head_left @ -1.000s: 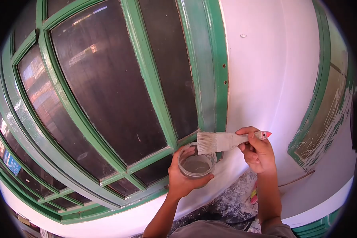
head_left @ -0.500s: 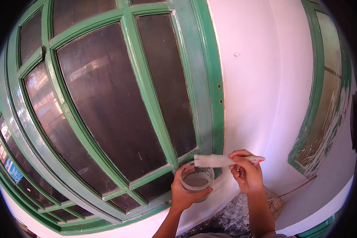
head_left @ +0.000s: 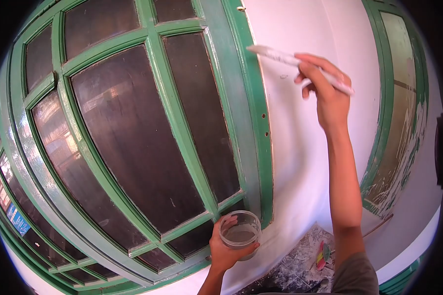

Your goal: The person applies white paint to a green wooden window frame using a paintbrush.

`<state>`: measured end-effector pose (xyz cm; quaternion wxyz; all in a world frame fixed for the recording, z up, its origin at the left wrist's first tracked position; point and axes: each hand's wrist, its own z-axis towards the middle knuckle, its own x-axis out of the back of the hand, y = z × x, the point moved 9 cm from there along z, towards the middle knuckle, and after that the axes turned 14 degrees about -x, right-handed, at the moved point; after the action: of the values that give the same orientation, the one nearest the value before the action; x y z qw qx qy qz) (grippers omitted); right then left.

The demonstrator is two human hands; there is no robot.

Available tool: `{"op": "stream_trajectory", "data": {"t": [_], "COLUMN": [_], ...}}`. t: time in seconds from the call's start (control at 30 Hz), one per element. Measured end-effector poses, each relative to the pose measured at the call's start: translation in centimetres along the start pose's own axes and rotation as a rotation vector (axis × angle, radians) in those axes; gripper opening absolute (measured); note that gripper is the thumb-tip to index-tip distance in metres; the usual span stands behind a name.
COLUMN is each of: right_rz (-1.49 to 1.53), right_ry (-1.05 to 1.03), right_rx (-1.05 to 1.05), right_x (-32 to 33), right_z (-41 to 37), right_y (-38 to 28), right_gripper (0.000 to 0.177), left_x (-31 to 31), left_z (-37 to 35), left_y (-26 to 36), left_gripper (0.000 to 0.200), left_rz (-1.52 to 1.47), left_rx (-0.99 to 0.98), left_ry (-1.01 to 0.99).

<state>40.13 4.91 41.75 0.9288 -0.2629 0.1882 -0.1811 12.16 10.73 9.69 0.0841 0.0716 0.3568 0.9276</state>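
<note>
My right hand is raised, its fingers closed round the handle of a paintbrush with pale paint on it. The bristles point left, and their tip overlaps the outer edge of the green door frame beside the white wall. Lower down, my left hand grips a clear plastic tub from its left side, thumb across the front. Greyish liquid lies in the bottom of the tub, which is held upright in front of the lower panes.
Green woodwork with dark glass panes fills the left side. At right stands another green frame with white streaks on its glass. A paint-spattered floor lies below, with a small red and green object on it.
My right hand has lifted the paintbrush from above the tub up to the frame's edge. My left hand and the tub have stayed low, almost in place.
</note>
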Motion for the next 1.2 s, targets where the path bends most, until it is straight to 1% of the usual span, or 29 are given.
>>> {"op": "stream_trajectory", "data": {"t": [0.07,0.2,0.4,0.73,0.83,0.93,1.03,1.07,1.17,1.2], "right_rz": [-0.032,-0.076,-0.121,-0.189,-0.285,-0.228,-0.166,-0.202,-0.135,-0.119], "right_ry": [-0.019,-0.028,-0.017,-0.097,-0.109,-0.15,-0.088,-0.064,-0.029,-0.04], "right_rx": [0.093,0.104,0.143,0.046,0.009,-0.001,0.094,0.081,0.165,0.153], "right_x": [-0.8,-1.7,-2.4,-1.9,-1.4,-0.9,-0.5,-0.6,-1.8,-2.2], "right_z": [2.2,4.6,4.1,0.6,-0.1,-0.1,1.6,2.6,4.5,4.8], "right_y": [-0.3,0.5,1.7,4.1,4.4,3.4,1.2,0.9,0.0,0.5], "right_gripper": [0.023,0.022,0.018,0.015,0.015,0.016,0.018,0.02,0.021,0.02], "left_x": [0.2,0.5,0.6,-0.2,-0.4,-0.5,-0.5,-0.5,-0.5,-0.5], "left_z": [-0.3,-0.6,-0.7,-0.7,-0.9,-0.9,-1.1,-1.0,-0.7,-0.6], "left_y": [-0.2,-0.3,-0.2,-0.4,-0.6,-0.7,-0.8,-0.7,-0.3,-0.1], "left_gripper": [0.109,0.109,0.107,0.108,0.108,0.108,0.109,0.109,0.109,0.109], "left_rz": [0.011,0.015,0.018,0.018,0.011,0.009,0.013,0.017,0.024,0.026], "left_rx": [0.024,0.041,0.045,0.051,0.064,0.076,0.077,0.075,0.061,0.053], "left_ry": [0.008,0.009,0.009,-0.013,-0.016,-0.021,-0.023,-0.024,-0.019,-0.015]}}
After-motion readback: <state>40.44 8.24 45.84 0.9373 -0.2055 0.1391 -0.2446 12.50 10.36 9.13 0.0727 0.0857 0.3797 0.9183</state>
